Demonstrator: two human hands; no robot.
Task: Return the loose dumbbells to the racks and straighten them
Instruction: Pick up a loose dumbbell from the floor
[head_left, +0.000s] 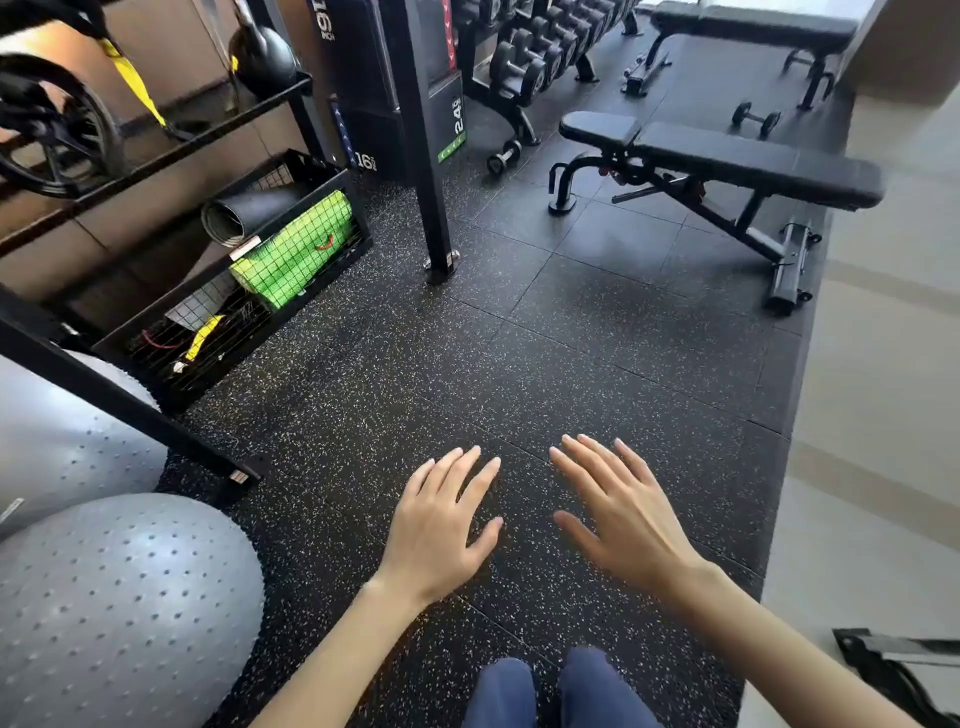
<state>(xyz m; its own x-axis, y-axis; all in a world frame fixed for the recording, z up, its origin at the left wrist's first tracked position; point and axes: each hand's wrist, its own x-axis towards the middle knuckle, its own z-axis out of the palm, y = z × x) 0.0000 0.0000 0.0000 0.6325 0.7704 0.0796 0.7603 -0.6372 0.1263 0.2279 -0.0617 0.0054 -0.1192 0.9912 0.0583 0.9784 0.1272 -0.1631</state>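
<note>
My left hand (441, 525) and my right hand (618, 512) hover palm-down over the speckled rubber floor, fingers spread, holding nothing. Far ahead stands the dumbbell rack (540, 47), filled with black dumbbells. One small loose dumbbell (503, 157) lies on the floor at the foot of the rack. Another loose dumbbell (756, 118) lies on the floor beyond the near bench, at the upper right. Both are well out of reach of my hands.
A black adjustable bench (727, 161) stands ahead on the right, a second bench (753, 26) behind it. A black upright post (426, 171) rises at the centre. Left are a wire basket (156, 317) with mats and two grey studded balls (119, 608).
</note>
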